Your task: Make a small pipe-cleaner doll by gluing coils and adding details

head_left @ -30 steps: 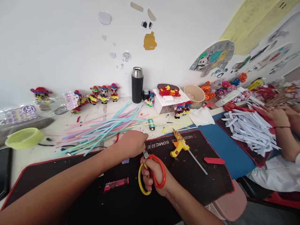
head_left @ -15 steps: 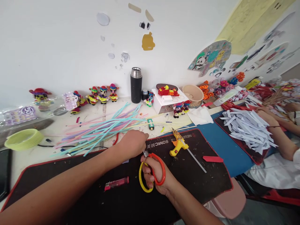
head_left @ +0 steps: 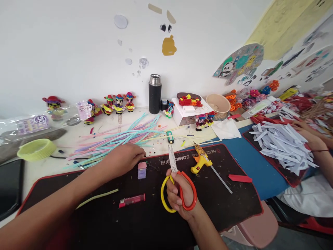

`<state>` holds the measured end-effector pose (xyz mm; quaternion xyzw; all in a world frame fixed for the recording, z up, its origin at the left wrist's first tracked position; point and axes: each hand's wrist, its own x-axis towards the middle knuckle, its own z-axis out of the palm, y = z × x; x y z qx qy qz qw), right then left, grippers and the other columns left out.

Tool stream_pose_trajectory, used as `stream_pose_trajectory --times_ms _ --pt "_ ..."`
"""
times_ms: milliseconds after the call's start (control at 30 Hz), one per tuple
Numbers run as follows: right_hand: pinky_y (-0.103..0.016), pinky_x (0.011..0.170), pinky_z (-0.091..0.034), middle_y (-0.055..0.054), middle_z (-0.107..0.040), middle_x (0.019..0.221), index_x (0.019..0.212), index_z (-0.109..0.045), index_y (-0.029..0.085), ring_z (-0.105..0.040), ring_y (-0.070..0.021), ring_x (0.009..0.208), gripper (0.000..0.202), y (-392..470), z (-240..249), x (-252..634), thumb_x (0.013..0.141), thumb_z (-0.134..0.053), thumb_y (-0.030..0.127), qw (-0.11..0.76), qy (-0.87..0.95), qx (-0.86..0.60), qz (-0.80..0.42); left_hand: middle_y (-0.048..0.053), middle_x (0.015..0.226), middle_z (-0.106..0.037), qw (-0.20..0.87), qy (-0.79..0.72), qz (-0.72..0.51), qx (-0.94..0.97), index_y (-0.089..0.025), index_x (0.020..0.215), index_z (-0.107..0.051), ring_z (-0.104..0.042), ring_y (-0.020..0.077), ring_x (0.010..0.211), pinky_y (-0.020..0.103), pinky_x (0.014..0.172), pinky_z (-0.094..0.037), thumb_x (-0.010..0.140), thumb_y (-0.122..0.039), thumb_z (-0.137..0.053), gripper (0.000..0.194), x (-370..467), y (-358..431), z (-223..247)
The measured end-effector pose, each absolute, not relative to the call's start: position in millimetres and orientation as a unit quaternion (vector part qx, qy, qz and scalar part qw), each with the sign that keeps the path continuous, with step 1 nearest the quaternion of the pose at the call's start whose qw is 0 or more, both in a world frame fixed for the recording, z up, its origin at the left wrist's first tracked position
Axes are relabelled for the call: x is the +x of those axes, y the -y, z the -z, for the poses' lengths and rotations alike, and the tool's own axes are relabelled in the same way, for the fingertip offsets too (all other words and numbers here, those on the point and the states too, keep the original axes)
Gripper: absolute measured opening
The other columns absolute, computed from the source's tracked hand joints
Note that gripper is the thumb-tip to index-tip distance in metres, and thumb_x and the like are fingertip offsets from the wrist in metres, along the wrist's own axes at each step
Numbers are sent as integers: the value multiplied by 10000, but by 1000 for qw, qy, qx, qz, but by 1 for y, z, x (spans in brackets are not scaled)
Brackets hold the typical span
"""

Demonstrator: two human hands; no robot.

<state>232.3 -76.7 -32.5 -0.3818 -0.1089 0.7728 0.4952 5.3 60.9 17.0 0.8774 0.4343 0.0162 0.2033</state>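
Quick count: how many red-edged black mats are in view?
2. The large mat lies below the right hand and scissors; the other mat is farther right, partly covered by white strips. More could be hidden.

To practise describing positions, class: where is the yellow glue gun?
In the head view, the glue gun lies on the black mat, right of the scissors.

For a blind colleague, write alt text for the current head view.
Right hand holds scissors over a black mat; left hand is near pastel pipe cleaners. A glue gun lies on the mat; figures and a flask stand by the wall.
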Motion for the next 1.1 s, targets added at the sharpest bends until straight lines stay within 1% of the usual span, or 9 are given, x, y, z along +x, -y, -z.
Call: stream_pose_trajectory --times_ms 133,333,433,467,533,600,633,800,1100 --pt "-130 272 -309 131 -472 535 997 -654 214 -209 -25 336 417 77 35 232 809 -865 520 501 114 -382 -768 75 1080 -818 212 -445 -12 870 -236 1041 -786 -735 268 986 345 849 -506 1030 -356 -438 369 -14 -59 -19" --pt "-131 274 -332 126 -480 540 994 -659 209 -222 -23 331 409 78 33 231 815 -861 517 511 120 -381 -761 41 1060 -809 250 -435 13 865 -265 1000 -775 -731 249 955 329 827 -511 972 -333 -526 259 -41 -51 -23" --pt "-128 269 -331 124 -481 537 989 -659 209 -223 -23 329 387 78 31 230 825 -854 501 513 118 -379 -761 74 1184 -795 218 -433 39 874 -272 1124 -767 -716 301 1090 378 909 -518 908 -307 -595 279 -44 -49 -26" --pt "-128 267 -331 123 -482 536 986 -659 209 -226 -24 329 383 78 31 231 827 -852 499 513 118 -378 -761 87 1228 -783 206 -433 40 876 -266 1190 -751 -706 317 1130 398 935 -515 904 -319 -607 324 -41 -49 -29" --pt "-129 265 -332 122 -484 535 982 -660 210 -231 -26 330 386 77 31 231 822 -856 501 512 116 -376 -763 84 1188 -787 208 -436 40 875 -257 1220 -737 -715 307 1089 407 919 -517 961 -347 -569 321 -26 -50 -34" --pt "-130 266 -333 122 -486 535 979 -660 210 -235 -27 331 391 77 31 231 816 -860 503 512 115 -374 -765 72 1107 -793 216 -427 21 878 -245 1188 -742 -726 275 1004 377 867 -523 1017 -338 -514 300 -4 -52 -36" --pt "-131 267 -332 122 -486 537 981 -659 210 -235 -27 331 388 77 31 231 821 -856 503 512 114 -374 -765 75 1113 -791 219 -406 10 887 -236 1165 -749 -718 269 1038 364 888 -520 1029 -307 -508 286 8 -54 -36" --pt "-135 272 -333 122 -482 545 1000 -650 210 -221 -28 327 368 78 30 232 866 -817 510 515 117 -368 -765 76 1108 -770 211 -326 6 921 -227 1105 -765 -712 244 1053 332 901 -511 1009 -186 -573 218 59 -64 -22" --pt "-129 265 -358 121 -494 545 1009 -655 211 -244 -25 319 359 74 32 233 873 -818 500 510 99 -350 -779 93 1054 -767 154 -294 69 941 -196 1081 -772 -702 272 1063 358 909 -505 1016 -171 -570 214 84 -70 -13"
